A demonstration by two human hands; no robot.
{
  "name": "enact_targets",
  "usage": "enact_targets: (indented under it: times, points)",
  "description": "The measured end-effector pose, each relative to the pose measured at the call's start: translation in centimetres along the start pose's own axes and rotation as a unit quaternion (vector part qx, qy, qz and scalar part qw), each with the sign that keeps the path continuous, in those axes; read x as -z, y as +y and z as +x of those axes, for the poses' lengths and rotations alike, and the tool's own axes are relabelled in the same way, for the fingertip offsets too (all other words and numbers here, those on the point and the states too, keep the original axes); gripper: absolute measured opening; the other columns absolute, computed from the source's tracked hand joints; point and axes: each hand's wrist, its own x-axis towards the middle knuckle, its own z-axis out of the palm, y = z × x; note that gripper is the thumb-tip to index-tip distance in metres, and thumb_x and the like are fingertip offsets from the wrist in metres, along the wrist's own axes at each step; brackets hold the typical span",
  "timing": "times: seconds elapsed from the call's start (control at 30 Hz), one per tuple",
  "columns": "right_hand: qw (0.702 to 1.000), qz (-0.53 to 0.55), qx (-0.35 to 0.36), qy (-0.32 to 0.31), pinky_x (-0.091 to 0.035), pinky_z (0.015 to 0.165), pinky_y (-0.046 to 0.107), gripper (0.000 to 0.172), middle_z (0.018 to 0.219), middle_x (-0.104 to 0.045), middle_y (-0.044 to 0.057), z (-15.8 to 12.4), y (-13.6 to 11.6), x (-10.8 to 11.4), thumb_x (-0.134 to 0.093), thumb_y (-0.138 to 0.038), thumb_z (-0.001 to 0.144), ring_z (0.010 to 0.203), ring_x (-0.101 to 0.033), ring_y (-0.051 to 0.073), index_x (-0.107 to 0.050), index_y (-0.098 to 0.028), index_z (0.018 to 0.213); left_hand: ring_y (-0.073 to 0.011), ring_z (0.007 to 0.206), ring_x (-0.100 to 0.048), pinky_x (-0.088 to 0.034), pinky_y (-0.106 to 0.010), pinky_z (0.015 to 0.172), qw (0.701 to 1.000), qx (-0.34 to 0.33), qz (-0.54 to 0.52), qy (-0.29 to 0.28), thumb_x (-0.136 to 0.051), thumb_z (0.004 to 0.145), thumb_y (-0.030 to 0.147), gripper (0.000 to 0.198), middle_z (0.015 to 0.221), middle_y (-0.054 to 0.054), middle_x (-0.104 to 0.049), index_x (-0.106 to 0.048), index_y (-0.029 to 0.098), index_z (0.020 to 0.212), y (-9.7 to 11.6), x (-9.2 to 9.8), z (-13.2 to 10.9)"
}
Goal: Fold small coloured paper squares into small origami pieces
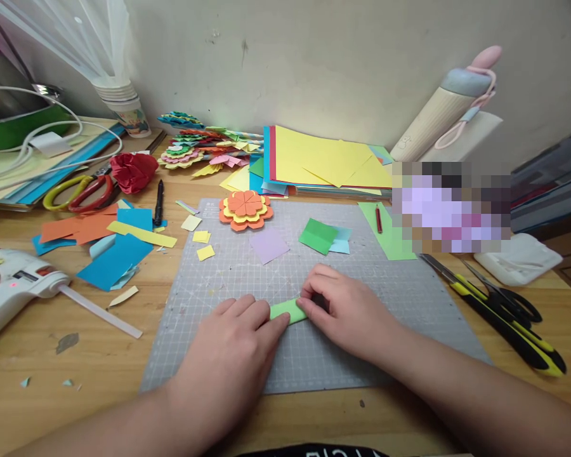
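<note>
Black cloth point(314, 451) shows at the desk's point(309, 416) near edge, and past it I see the left hand point(240, 339), fingers curled, holding down the left end of a green strip point(284, 308) on the mat point(328, 368) while the right hand point(337, 308), nearly closed, pinches its right end.

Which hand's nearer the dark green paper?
Right. The right hand is just in front of the dark green paper; the left hand is farther off, front-left.

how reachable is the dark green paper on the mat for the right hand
Likely yes: the dark green paper lies just beyond the right hand, nothing between, though that hand holds the light green strip.
</note>
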Motion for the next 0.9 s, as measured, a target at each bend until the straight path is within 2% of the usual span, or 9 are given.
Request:
enact_targets:
  times: [0.27, 0.6, 0.9]
  points:
    - [1.000, 0.004, 0.001, 0.002, -0.038, 0.062, 0.028, 0.015, 0.086, -0.056, 0.001, 0.10, -0.06, -0.11, -0.051, -0.022, 0.089, 0.071, -0.054, 0.013, -0.055, -0.018, 0.076, -0.0229, 0.071, -0.054, -0.049, -0.040, 0.062, 1.000, 0.003, 0.005, -0.025, -0.047, 0.090, 0.014, 0.023, 0.076, -0.003, -0.058, -0.062, 0.021, 0.106, 0.06, 0.12, 0.30]
    - [1.000, -0.006, -0.002, 0.008, -0.035, 0.060, 0.027, 0.016, 0.084, -0.055, 0.001, 0.08, -0.18, -0.19, -0.051, -0.021, 0.089, 0.069, -0.052, 0.013, -0.055, -0.017, 0.074, -0.0231, 0.072, -0.055, -0.050, -0.041, 0.063, 0.999, 0.012, 0.003, -0.034, -0.047, 0.090, 0.012, 0.023, 0.077, -0.003, -0.058, -0.062, 0.021, 0.105, 0.18, -0.13, 0.29]
    - [1.000, -0.011, -0.006, 0.003, -0.035, 0.059, 0.027, 0.017, 0.083, -0.055, 0.001, 0.16, -0.21, -0.13, -0.049, -0.021, 0.089, 0.069, -0.052, 0.013, -0.054, -0.018, 0.073, -0.0228, 0.072, -0.058, -0.051, -0.039, 0.063, 0.998, 0.003, 0.020, -0.057, -0.053, 0.086, 0.009, 0.029, 0.078, -0.004, -0.062, -0.061, 0.019, 0.112, 0.14, 0.06, 0.18]
